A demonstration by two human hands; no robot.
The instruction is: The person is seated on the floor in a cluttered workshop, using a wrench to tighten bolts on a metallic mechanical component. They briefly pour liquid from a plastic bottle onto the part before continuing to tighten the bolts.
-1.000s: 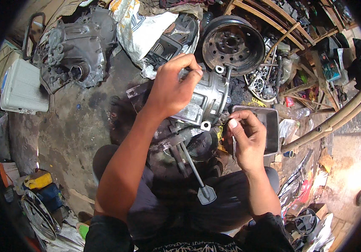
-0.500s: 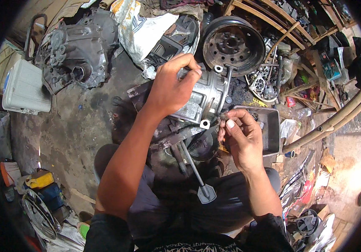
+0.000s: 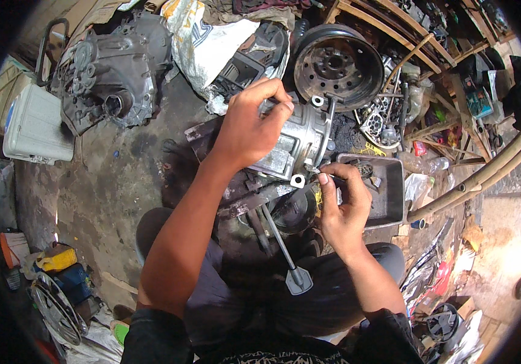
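A flat-ended rod [image 3: 298, 280] juts between a person's knees [image 3: 388, 262], on the near side of a metal case [image 3: 304, 136] that lies on a dark metal support [image 3: 253, 201], apparently put there to bring it within easy reach. At the case's near right corner, the right hand [image 3: 346, 206] brings thumb and forefinger together in a pinch, seemingly for fine work; whether anything sits between them is too small to tell. The left hand [image 3: 254, 124] rests curled over the case's left part, perhaps to steady it, its thumb meeting its fingers; whether it grips anything cannot be told. Right of the case, a grey tray [image 3: 388, 203] holds dark bits, likely kept close for loose pieces. Beyond the case stands a dark wheel [image 3: 336, 85], near a white sack [image 3: 202, 45]; a gearbox [image 3: 115, 73] sits well to its far left.
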